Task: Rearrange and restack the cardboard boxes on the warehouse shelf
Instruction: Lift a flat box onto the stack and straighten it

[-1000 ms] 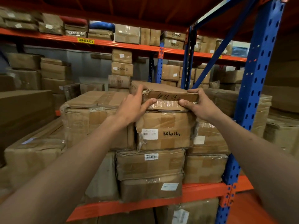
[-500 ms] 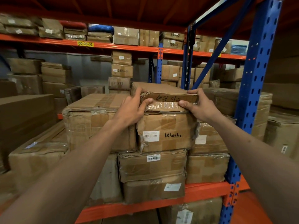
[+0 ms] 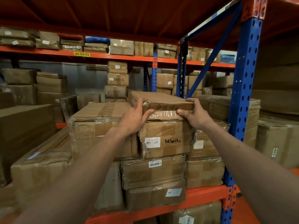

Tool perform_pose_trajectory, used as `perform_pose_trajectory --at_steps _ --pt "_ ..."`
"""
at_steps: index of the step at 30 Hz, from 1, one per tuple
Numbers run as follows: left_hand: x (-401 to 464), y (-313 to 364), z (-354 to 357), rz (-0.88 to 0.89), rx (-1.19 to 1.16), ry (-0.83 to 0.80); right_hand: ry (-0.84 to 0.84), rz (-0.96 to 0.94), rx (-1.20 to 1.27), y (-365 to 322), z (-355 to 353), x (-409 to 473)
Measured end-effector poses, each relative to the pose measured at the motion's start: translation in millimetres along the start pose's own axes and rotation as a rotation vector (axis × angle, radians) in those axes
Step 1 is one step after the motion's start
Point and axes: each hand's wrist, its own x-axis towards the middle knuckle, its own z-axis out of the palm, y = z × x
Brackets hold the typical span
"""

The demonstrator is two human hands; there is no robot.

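A flat cardboard box [image 3: 161, 101] with handwriting on its front edge lies on top of the middle stack. My left hand [image 3: 135, 118] grips its torn front left corner, thumb under the edge. My right hand [image 3: 193, 116] holds the front right corner the same way. Under it sits a thin tape-wrapped box [image 3: 165, 114], then a box marked with black handwriting [image 3: 166, 139], then two flatter taped boxes [image 3: 153, 172]. A wide taped box [image 3: 100, 126] stands directly left of the stack, level with my left wrist.
A blue upright post [image 3: 244, 94] rises just right of the stack, with a blue diagonal brace behind. The orange shelf beam [image 3: 202, 198] runs below the boxes. More boxes [image 3: 208, 143] fill the right of the bay; long cartons [image 3: 37, 159] lie at left. Rear racks hold several boxes.
Both hands keep the same grip on the flat top box, which has hardly shifted. The camera view has drifted slightly, so the stack sits a little lower and more to the right.
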Motion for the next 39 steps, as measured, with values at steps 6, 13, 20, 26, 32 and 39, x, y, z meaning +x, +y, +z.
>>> perform_pose_trajectory --at_steps 6,13,20,26,32,39 --pt "3.9 -4.8 -10.0 0.003 0.024 -0.133 0.052 0.063 -0.085 -9.5 3.6 -7.7" --pt "-0.5 -34.2 -41.8 0.118 0.106 -0.280 0.181 0.158 -0.275 -31.6 21.4 -11.4" --pt "-10.9 -85.1 -92.2 0.134 0.374 -0.359 0.269 0.101 -0.548 -96.2 48.1 -13.1" --pt "-45.4 -136.6 -155.9 0.145 0.310 -0.145 0.314 -0.176 -0.560 -166.9 124.2 -9.4" --pt "-96.8 -242.7 -238.0 -0.094 0.375 0.261 0.158 -0.368 -0.442 -238.6 244.3 -11.5" --pt "-173.6 -313.7 -291.4 -0.434 0.470 0.215 -0.152 -0.452 -0.538 -298.2 380.6 -36.1"
